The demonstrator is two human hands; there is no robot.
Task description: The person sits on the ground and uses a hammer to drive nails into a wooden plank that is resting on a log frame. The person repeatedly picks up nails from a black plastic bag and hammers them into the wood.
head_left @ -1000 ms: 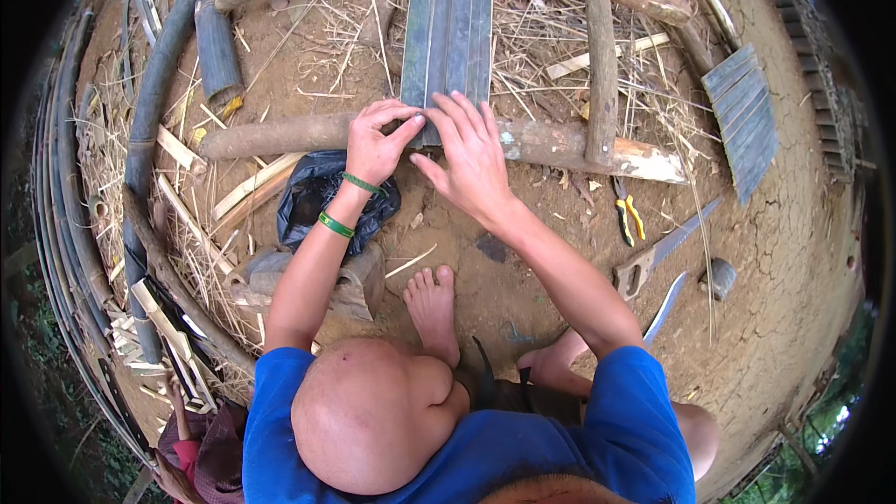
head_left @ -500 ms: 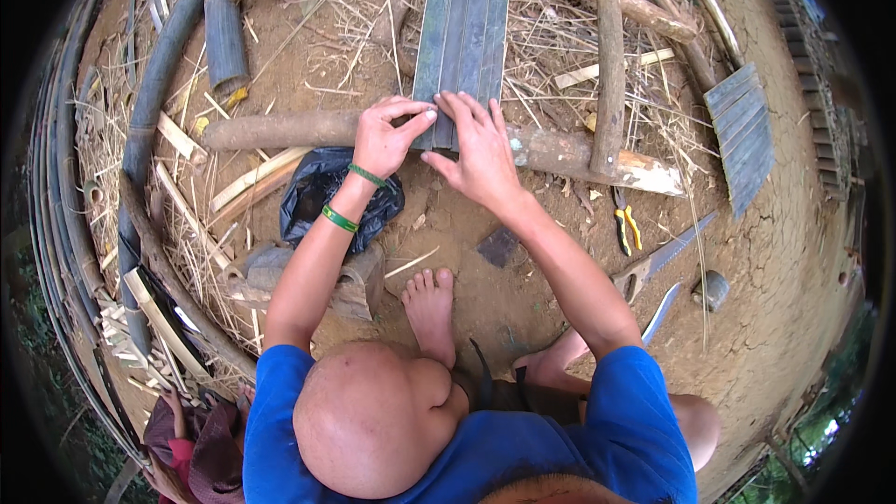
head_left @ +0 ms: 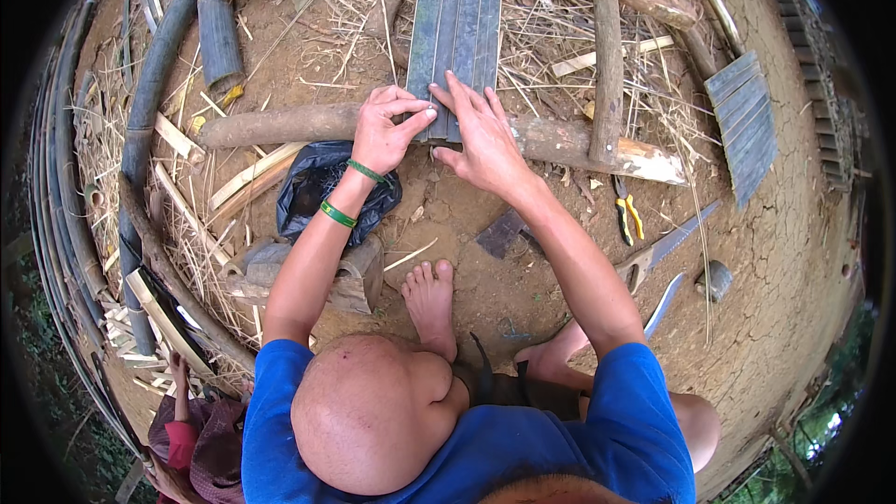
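Note:
A dark panel of flattened bamboo slats (head_left: 455, 23) lies lengthwise over two wooden poles, its near end on the near pole (head_left: 280, 126). My left hand (head_left: 387, 131), with two green bands at its wrist, is at that end's left edge. Its thumb and forefinger pinch together over the slats; whatever is between them is too small to make out. My right hand (head_left: 483, 145) rests on the slats with fingers stretched out and the thumb apart, over the panel's near right corner.
Below my left hand sits a black plastic bag (head_left: 322, 191) beside a notched wooden block (head_left: 331, 271). To the right lie yellow-handled pliers (head_left: 627, 212), a handsaw (head_left: 672, 241), a curved blade (head_left: 664, 306) and another slat panel (head_left: 744, 126). Bamboo poles (head_left: 140, 149) line the left; a person (head_left: 201, 439) is at lower left.
My right hand's fingers have slid slightly up the panel and straightened. The left hand keeps its pinch at nearly the same place. The view has shifted a little.

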